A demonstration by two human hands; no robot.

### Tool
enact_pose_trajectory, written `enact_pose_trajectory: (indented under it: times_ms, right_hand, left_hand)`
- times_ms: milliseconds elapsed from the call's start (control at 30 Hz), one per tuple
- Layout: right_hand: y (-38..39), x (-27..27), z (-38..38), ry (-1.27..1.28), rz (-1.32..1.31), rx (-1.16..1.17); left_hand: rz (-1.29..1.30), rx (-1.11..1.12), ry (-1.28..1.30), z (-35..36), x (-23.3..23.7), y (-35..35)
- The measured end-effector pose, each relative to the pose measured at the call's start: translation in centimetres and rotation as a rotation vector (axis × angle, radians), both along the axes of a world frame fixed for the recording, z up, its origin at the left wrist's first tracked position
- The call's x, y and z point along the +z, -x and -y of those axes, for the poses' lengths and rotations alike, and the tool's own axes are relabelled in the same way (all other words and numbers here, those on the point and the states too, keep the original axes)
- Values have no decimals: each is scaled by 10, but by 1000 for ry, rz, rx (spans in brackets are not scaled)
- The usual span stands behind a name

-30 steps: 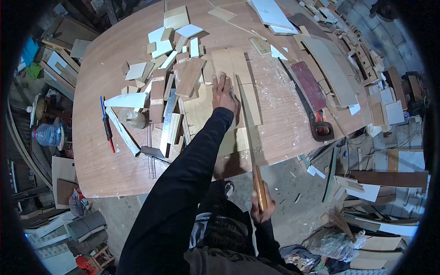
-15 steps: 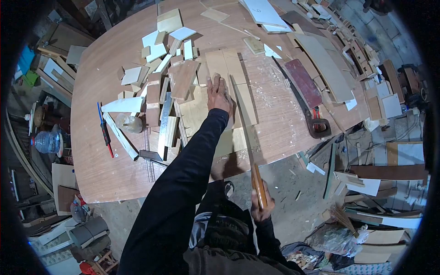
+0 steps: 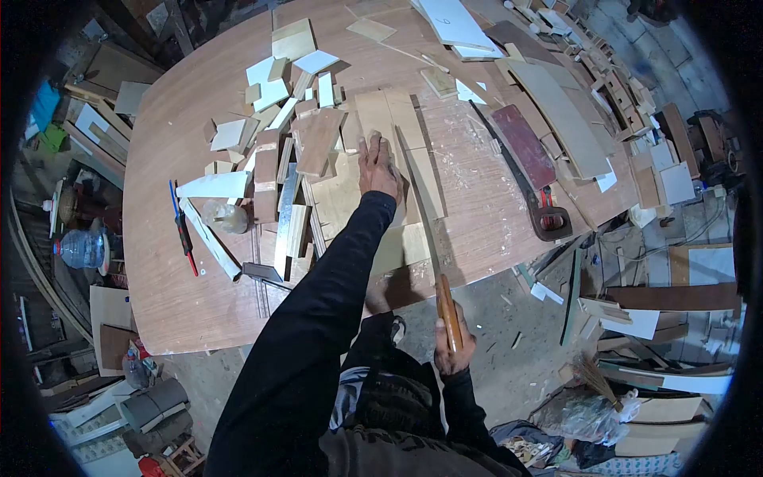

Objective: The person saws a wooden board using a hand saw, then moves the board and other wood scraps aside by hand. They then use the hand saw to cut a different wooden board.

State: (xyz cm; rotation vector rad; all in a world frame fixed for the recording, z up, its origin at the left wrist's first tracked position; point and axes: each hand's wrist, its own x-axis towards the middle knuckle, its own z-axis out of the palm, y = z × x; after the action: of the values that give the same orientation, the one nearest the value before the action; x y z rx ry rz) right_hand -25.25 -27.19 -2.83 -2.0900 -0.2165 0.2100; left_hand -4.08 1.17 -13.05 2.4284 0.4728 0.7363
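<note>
My left hand (image 3: 377,165) lies flat with fingers spread on a pale wooden board (image 3: 395,127) on the round brown table (image 3: 175,294). My right hand (image 3: 454,347) grips the orange wooden handle of a handsaw (image 3: 447,312) below the table's near edge. The saw's long thin blade (image 3: 420,199) runs up across the board, just right of my left hand. Both arms wear black sleeves.
Several wood offcuts (image 3: 274,135) are heaped left of the board. A second saw with a black handle (image 3: 548,219) lies at the right beside a dark red panel (image 3: 524,143). A red-and-blue tool (image 3: 183,226) and a clear jar (image 3: 222,213) sit at the left. Scrap boards crowd the floor around.
The saw and my right hand have moved slightly up towards the table. My left hand stays pressed on the board.
</note>
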Motion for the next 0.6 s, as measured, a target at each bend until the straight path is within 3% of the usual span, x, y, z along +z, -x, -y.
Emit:
enact_pose_trajectory:
  times_ms: [33, 67, 167, 333, 400, 433, 500, 600]
  right_hand:
    - [-5, 0, -2, 8, -69, 21]
    - [10, -24, 8, 0, 105, 15]
    - [21, -18, 12, 79, 175, -33]
    - [-1, 7, -9, -41, -162, -58]
    - [12, 0, -2, 9, 158, -15]
    - [9, 0, -2, 12, 156, -10]
    - [-6, 4, -7, 2, -96, -62]
    - [2, -11, 2, -14, 42, -2]
  left_hand:
    - [-18, 9, -8, -1, 3, -3]
    - [-48, 17, -8, 2, 3, 0]
    - [-64, 3, -13, 0, 3, 1]
    - [-4, -3, -31, 0, 4, 1]
    - [14, 0, -33, 0, 1, -2]
    - [32, 7, -43, -1, -3, -2]
    - [51, 8, -52, 3, -3, 0]
    - [8, 1, -49, 5, 5, 7]
